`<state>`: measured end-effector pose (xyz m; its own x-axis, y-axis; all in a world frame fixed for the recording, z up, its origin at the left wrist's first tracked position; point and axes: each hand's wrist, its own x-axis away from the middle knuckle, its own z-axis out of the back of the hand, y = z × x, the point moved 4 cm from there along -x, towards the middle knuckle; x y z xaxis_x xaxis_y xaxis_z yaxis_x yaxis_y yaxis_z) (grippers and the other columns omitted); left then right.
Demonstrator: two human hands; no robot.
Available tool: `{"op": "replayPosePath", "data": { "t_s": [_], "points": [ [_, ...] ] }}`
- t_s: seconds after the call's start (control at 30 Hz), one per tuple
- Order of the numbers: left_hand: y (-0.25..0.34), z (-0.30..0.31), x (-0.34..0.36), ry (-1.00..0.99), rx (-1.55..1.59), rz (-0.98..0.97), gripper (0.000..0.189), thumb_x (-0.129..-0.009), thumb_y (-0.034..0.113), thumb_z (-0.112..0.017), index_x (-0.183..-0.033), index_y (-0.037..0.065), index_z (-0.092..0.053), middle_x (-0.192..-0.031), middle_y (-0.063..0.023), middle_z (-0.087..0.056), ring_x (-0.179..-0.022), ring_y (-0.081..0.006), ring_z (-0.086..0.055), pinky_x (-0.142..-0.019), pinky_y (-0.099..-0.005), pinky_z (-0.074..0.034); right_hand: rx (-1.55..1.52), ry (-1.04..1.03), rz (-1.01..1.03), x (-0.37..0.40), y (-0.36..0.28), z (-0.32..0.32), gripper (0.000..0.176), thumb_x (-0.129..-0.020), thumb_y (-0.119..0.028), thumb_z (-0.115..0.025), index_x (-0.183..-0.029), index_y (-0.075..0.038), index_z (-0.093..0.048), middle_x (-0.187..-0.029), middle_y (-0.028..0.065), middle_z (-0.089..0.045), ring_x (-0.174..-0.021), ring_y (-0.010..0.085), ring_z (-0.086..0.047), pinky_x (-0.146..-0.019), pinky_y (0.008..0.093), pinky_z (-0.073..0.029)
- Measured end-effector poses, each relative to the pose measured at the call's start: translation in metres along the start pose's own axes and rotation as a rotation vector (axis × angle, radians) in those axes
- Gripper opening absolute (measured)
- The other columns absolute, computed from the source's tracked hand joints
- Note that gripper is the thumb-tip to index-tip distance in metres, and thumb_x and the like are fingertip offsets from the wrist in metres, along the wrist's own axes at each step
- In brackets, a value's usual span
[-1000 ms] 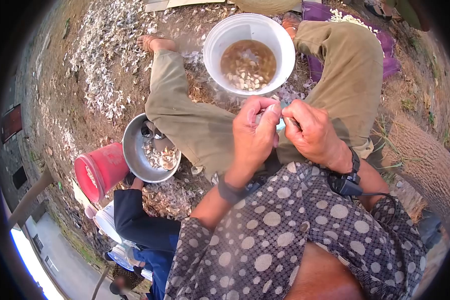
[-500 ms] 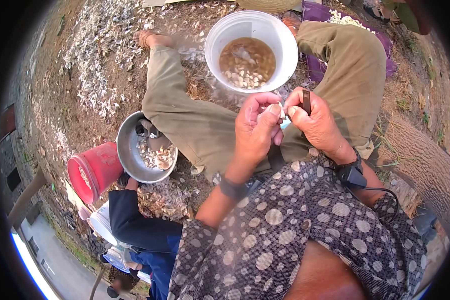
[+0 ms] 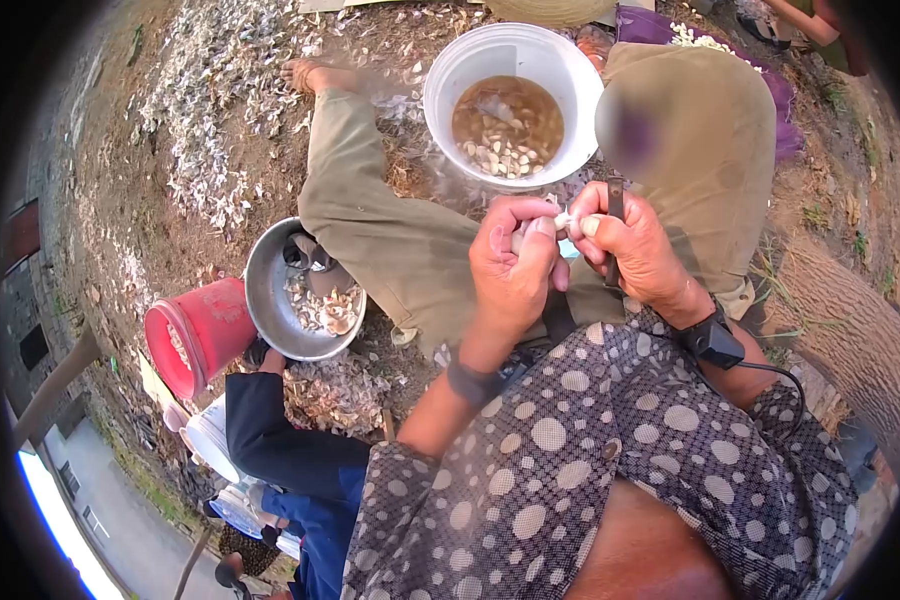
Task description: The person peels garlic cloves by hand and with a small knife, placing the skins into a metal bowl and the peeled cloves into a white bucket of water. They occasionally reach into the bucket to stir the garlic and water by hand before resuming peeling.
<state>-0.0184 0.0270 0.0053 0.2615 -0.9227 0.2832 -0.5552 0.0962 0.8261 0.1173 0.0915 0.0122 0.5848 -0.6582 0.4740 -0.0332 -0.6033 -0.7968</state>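
Note:
Between the fingertips of both hands is a pale garlic clove (image 3: 564, 221), partly covered by fingers. My left hand (image 3: 512, 268) is closed around its side, the thumb bent over the curled fingers. My right hand (image 3: 638, 250) pinches the other side and also grips a small dark knife (image 3: 615, 198), whose upper end sticks up past the knuckles. Just beyond the hands stands a white bucket (image 3: 440, 130) of brownish water with peeled cloves (image 3: 505, 158) in it.
At left, a metal bowl (image 3: 260, 290) holds unpeeled garlic, beside a red bucket (image 3: 225, 318). Skins (image 3: 205, 130) litter the ground. A purple cloth (image 3: 785, 110) carries white cloves. A log (image 3: 840, 310) lies right. Another person's dark sleeve (image 3: 290, 450) reaches toward the bowl.
Both hands stay together at the clove, with the left fingers curled a little closer. The surroundings have shifted slightly right in view. A blurred purple patch now shows over my right knee.

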Motion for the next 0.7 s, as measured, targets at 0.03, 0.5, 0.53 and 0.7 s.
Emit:
{"op": "replayPosePath", "data": {
  "t_s": [0.03,0.5,0.53,0.7],
  "points": [
    [0.001,0.0,0.001,0.027,0.002,-0.006,0.011,-0.099,0.0,-0.054,-0.109,0.0,-0.058,-0.082,-0.0069,-0.062,-0.052,-0.0089,-0.055,-0.047,-0.0232,-0.045,-0.067,-0.006,-0.009,0.001,0.002,0.001,0.013,-0.099,-0.019,-0.054,-0.094,-0.009,-0.06,-0.068,-0.0046,-0.052,-0.055,0.002,-0.042,-0.048,0.0194,-0.032],
    [0.013,-0.009,0.004,-0.117,-0.752,-0.286,0.011,-0.092,-0.004,-0.062,-0.101,0.0,-0.065,-0.088,-0.0024,-0.063,-0.073,-0.0077,-0.059,-0.059,-0.0242,-0.048,0.678,0.143,0.362,0.028,-0.029,0.004,0.006,-0.091,-0.003,-0.065,-0.096,-0.001,-0.062,-0.078,0.0086,-0.065,-0.067,0.0153,-0.063,-0.062,0.0316,-0.05],
    [0.014,-0.011,0.004,-0.114,-0.758,-0.272,0.011,-0.091,-0.004,-0.062,-0.1,0.0,-0.065,-0.088,-0.0027,-0.063,-0.075,-0.0083,-0.059,-0.061,-0.0242,-0.049,0.745,0.148,0.422,0.03,-0.032,0.003,0.006,-0.091,-0.002,-0.065,-0.095,-0.001,-0.062,-0.079,0.0114,-0.066,-0.067,0.0176,-0.065,-0.063,0.033,-0.051],
    [0.023,-0.023,0.004,-0.171,-0.852,-0.325,0.013,-0.084,-0.007,-0.063,-0.095,0.0,-0.066,-0.089,-0.006,-0.065,-0.079,-0.0131,-0.063,-0.069,-0.0266,-0.051,0.893,0.151,0.62,0.032,-0.034,0.003,0.012,-0.085,0.002,-0.065,-0.096,-0.001,-0.06,-0.079,0.017,-0.064,-0.07,0.036,-0.065,-0.062,0.0408,-0.051]
  ]
}}
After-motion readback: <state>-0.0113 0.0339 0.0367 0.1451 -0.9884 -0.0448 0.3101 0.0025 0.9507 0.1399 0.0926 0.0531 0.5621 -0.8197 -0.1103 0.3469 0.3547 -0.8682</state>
